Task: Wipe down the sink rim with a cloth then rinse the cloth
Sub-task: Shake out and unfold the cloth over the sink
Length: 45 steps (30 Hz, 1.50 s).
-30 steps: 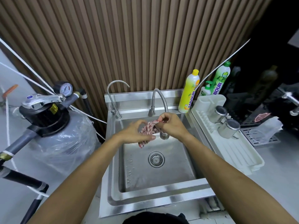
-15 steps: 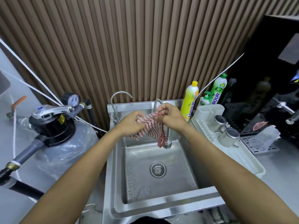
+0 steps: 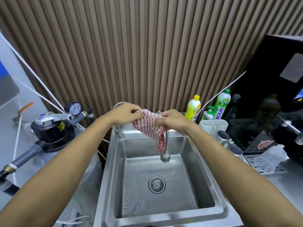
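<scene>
A red-and-white checked cloth (image 3: pixel 150 128) hangs spread between both hands above the back of the steel sink (image 3: pixel 113 164). My left hand (image 3: pixel 125 114) pinches its upper left corner and my right hand (image 3: pixel 171 120) pinches its upper right edge. The cloth's lower tip dangles beside the flexible faucet (image 3: pixel 166 149), whose head points down into the basin. No water stream is visible. The basin floor around the drain (image 3: pixel 156 184) is wet.
A second thin tap (image 3: pixel 120 133) stands at the sink's back left. Yellow (image 3: pixel 194 108) and green (image 3: pixel 222 102) detergent bottles and a white drying rack (image 3: pixel 213 126) with steel cups sit to the right. A filter tank with a gauge (image 3: pixel 52 126) stands left.
Both hands have risen from low over the basin near the faucet head to above the back rim, and the bunched cloth has been pulled open between them.
</scene>
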Each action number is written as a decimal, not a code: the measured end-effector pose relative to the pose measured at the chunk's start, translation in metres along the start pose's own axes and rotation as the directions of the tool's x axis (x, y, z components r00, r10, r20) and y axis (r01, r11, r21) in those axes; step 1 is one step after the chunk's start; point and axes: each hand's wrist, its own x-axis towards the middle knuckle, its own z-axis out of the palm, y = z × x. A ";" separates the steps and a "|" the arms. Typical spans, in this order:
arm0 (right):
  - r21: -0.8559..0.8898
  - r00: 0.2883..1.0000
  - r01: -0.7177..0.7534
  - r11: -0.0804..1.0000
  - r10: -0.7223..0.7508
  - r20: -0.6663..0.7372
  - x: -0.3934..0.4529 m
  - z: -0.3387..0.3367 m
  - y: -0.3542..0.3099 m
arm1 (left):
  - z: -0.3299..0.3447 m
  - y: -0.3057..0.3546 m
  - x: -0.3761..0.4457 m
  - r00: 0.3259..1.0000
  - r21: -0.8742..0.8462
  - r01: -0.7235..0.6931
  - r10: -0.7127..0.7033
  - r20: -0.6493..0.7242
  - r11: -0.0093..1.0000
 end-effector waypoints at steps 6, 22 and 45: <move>0.038 0.955 0.233 0.972 -0.222 -0.196 0.005 -0.030 -0.025 | -0.036 0.011 0.003 0.997 -0.087 0.037 -0.043 -0.060 0.996; 0.096 0.931 0.293 0.951 -0.261 -0.254 0.008 -0.063 -0.055 | -0.075 0.049 0.011 0.992 0.027 0.039 -0.035 -0.123 0.999; 0.000 0.944 0.331 0.944 -0.331 -0.002 0.009 -0.044 -0.068 | -0.058 0.076 0.021 0.987 -0.171 0.021 -0.048 -0.155 0.985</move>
